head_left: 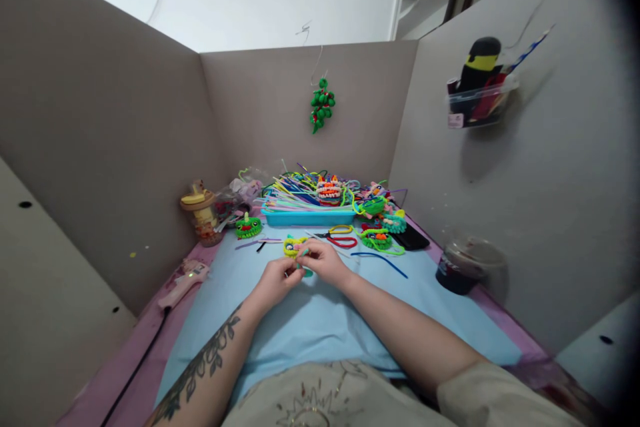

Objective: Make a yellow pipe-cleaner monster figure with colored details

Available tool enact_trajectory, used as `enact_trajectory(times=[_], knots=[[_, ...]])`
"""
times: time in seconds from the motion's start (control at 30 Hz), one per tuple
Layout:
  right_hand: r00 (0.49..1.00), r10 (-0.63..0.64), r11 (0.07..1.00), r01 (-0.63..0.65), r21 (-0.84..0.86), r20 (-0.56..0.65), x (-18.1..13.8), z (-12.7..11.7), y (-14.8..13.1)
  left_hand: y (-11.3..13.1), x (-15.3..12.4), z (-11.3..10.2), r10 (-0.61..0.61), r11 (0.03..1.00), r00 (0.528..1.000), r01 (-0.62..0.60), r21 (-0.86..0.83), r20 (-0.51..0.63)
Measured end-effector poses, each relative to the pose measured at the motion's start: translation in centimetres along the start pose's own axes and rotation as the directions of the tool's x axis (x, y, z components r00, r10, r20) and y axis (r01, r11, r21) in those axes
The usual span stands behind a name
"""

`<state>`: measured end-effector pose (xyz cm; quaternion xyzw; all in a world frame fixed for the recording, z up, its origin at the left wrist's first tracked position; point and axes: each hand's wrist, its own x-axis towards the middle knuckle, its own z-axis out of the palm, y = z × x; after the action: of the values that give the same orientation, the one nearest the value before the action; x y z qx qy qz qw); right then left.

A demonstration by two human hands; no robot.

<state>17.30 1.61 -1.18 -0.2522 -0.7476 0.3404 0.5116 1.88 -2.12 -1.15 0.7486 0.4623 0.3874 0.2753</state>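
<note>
Both of my hands meet over the light blue mat (320,320) in the middle of the desk. My left hand (276,280) and my right hand (324,260) are closed in a pinch on a small yellow and green pipe-cleaner figure (294,246) held between them. A teal bit shows under my fingers. Red-handled scissors (341,239) lie just behind my right hand.
A teal tray (306,217) heaped with pipe cleaners stands at the back, with finished figures (249,226) beside it. A pink glue gun (184,280) lies left, a dark cup (463,267) right. Grey partition walls close in three sides; a green figure (321,104) hangs on the back wall.
</note>
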Motion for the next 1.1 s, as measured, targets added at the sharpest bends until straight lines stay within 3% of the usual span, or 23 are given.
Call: enact_trajectory(times=[0.23,0.43,0.6,0.73,0.9,1.1], knots=[[0.990,0.103,0.983,-0.086,0.163,-0.100,0.2,-0.3,0.2,1.1,0.1,-0.6,-0.076,0.983,0.992,0.059,-0.174,-0.097],[0.983,0.167,0.917,-0.127,0.378,-0.073,0.2,0.0,0.1,1.7,-0.2,-1.0,-0.156,0.937,0.982,0.112,-0.330,-0.108],[0.988,0.154,0.908,-0.130,0.398,-0.030,0.1,0.0,0.4,1.3,0.0,-0.9,-0.211,0.893,0.972,0.146,-0.426,-0.108],[0.996,0.087,0.940,-0.082,0.331,-0.001,0.2,-0.3,0.2,0.8,0.1,-0.9,-0.242,0.872,0.963,0.160,-0.462,-0.122],[0.999,-0.033,0.993,0.034,0.114,-0.008,0.0,-0.5,0.3,0.7,0.3,-0.8,-0.286,0.849,0.946,0.177,-0.498,-0.152],[0.982,-0.187,0.971,0.185,-0.149,0.004,-0.4,-0.3,0.5,0.4,0.5,-0.7,-0.331,0.831,0.929,0.203,-0.519,-0.166]])
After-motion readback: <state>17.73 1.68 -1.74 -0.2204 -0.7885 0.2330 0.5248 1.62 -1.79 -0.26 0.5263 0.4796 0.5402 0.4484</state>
